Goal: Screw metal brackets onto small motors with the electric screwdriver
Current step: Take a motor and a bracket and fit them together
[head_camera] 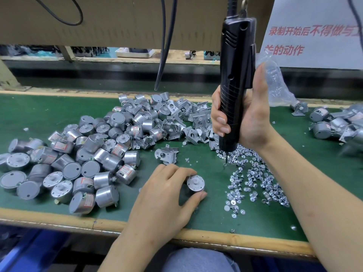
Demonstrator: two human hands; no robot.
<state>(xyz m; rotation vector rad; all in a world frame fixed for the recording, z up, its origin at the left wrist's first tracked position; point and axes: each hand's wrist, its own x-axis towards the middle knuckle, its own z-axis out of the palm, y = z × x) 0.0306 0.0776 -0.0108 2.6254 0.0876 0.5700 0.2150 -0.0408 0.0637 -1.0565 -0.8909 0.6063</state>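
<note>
My right hand (pixel 253 118) is clamped round the lower body of the electric screwdriver (pixel 235 55), fingers curled across its front and thumb lying up its back. The tool stands nearly upright and hangs from a cord at its top. Its bit (pixel 225 160) points down, the tip among the nearest of the screws (pixel 255 183) scattered over the green tabletop (pixel 39 114). My left hand (pixel 167 193) rests low on the tabletop, with thumb and fingertips curled round one small motor (pixel 195 183). That motor stands on end with its shaft up, just left of the screws.

Just past the left fingers lies a single loose bracket (pixel 167 154), apart from the held motor. Behind it a heap of brackets (pixel 176 118) runs up to the right knuckles, and the screwdriver hides its right end from me. To the left spreads a pile of bare motors (pixel 78 154), some with red labels, reaching near the tabletop's front edge. At the far right sits a cluster of motors with brackets (pixel 322 114), blurred toward the frame edge.

Behind my right thumb stands a crumpled clear plastic bag (pixel 275 83); I cannot tell whether anything is in it. Beyond the tabletop, on the far side, sits a shallow white tray (pixel 135 53), and I cannot make out its contents either. A black cable (pixel 165 46) hangs in front of a cardboard panel (pixel 117 16), its end above the heap of brackets. A white sign (pixel 314 36) with red characters fills the upper right.
</note>
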